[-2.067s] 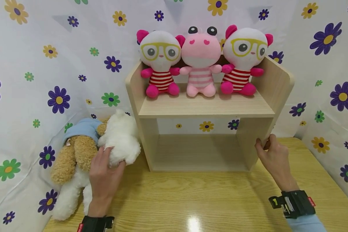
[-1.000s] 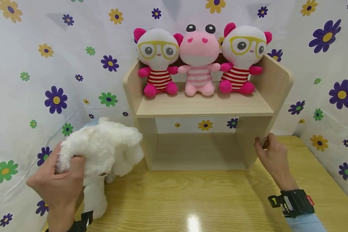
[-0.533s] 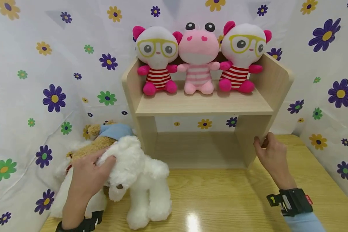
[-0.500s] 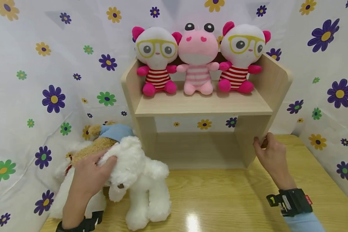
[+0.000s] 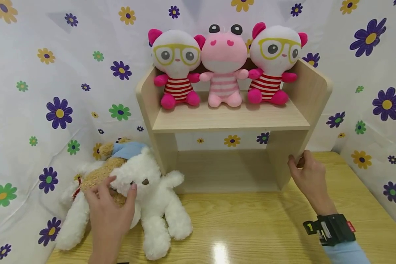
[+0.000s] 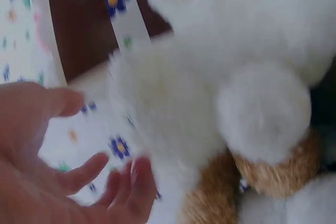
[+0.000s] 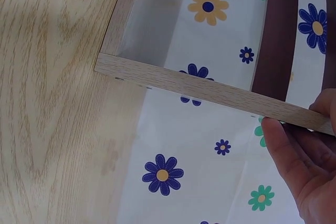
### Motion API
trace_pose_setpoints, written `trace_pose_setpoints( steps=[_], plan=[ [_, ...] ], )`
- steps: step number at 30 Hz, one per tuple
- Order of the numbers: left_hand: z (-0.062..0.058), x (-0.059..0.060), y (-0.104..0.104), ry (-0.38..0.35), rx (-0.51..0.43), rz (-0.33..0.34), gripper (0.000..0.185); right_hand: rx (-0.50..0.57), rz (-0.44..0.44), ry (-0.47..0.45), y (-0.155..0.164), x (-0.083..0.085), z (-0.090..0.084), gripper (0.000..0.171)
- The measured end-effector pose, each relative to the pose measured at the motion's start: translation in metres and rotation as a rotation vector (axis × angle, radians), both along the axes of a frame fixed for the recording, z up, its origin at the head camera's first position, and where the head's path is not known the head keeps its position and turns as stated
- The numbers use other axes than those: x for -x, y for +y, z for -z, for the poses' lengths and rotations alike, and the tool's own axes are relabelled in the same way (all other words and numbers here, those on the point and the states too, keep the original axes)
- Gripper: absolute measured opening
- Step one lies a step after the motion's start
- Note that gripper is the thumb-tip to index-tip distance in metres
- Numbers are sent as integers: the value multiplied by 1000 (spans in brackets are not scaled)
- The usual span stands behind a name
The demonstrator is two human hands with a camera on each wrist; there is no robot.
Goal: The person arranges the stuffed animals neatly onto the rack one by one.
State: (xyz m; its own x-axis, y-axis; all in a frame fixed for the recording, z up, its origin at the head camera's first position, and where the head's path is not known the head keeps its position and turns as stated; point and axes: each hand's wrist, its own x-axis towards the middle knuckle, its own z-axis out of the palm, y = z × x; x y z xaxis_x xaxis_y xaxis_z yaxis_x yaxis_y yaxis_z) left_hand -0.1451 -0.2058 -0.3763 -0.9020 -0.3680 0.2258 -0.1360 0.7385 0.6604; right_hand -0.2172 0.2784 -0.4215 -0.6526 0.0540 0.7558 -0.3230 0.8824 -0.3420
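Left hand (image 5: 110, 212), fingers extended and loosely spread, rests against the head of the white plush bear (image 5: 151, 200), which sits upright on the wooden tabletop (image 5: 250, 223) at about 8 o'clock from the shelf unit (image 5: 229, 121). Right hand (image 5: 308, 179) grips the front edge of the shelf unit's right side panel, thumb on the inner face and fingers curled round the outer.

Surface and room: the tabletop is pale, glossy wood with a light reflection near its front edge. A white cloth printed with purple, yellow and green flowers (image 5: 59, 110) closes off the back and both sides. The shelf unit stands at 12 o'clock on the table; its upper shelf carries two white dolls with yellow glasses (image 5: 177, 69) (image 5: 274, 64) flanking a pink doll (image 5: 225, 68), all three touching. Its lower compartment opens onto the cloth behind. A tan plush bear (image 5: 99, 172) with a blue garment lies behind the white one, at its 10 o'clock, over another white plush.

Differences between views: the left wrist view shows the hand (image 6: 63, 171) open, its fingertips just beside the white fur (image 6: 210, 77), with tan fur below; detail there is blurred. The right wrist view shows the panel edge (image 7: 210, 90) seen end-on, the fingers (image 7: 294, 161) wrapped over it, and the wood grain of the tabletop, none of which the head view resolves.
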Motion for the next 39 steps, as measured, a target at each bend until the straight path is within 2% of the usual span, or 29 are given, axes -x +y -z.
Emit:
trace_pose_setpoints(
  steps=[2, 5, 7, 8, 11, 14, 20, 23, 27, 33, 39],
  plan=[
    [3, -6, 10, -110, 30, 56, 67, 2, -3, 8, 0, 0, 0, 19],
    [7, -7, 19, -288, 64, 197, 76, 7, -5, 17, 0, 1, -1, 19],
    [10, -4, 22, -350, 46, 257, 85, 12, -8, 15, 0, 1, -2, 19],
    [13, -2, 23, -358, 32, 273, 89, 12, -7, 14, 0, 1, -2, 19],
    [23, 6, 26, -361, -39, 288, 100, 17, -10, 15, -1, 1, -3, 19],
    [35, 13, 27, -327, -101, 276, 109, 14, -8, 17, -2, 1, -3, 18],
    [54, 22, 27, -197, -123, 220, 116, 17, -10, 13, -4, 2, -2, 18],
    [57, 27, 25, -165, -128, 206, 119, 21, -8, 12, -4, 2, -2, 19],
    [61, 31, 24, -165, -134, 194, 126, 16, -2, 19, -4, 1, -2, 19],
    [67, 36, 21, -137, -95, 189, 126, 15, -12, 20, -4, 0, 0, 18],
    [68, 36, 17, -147, -113, 104, 117, 27, -12, -6, -5, -2, 0, 19]
  ],
)
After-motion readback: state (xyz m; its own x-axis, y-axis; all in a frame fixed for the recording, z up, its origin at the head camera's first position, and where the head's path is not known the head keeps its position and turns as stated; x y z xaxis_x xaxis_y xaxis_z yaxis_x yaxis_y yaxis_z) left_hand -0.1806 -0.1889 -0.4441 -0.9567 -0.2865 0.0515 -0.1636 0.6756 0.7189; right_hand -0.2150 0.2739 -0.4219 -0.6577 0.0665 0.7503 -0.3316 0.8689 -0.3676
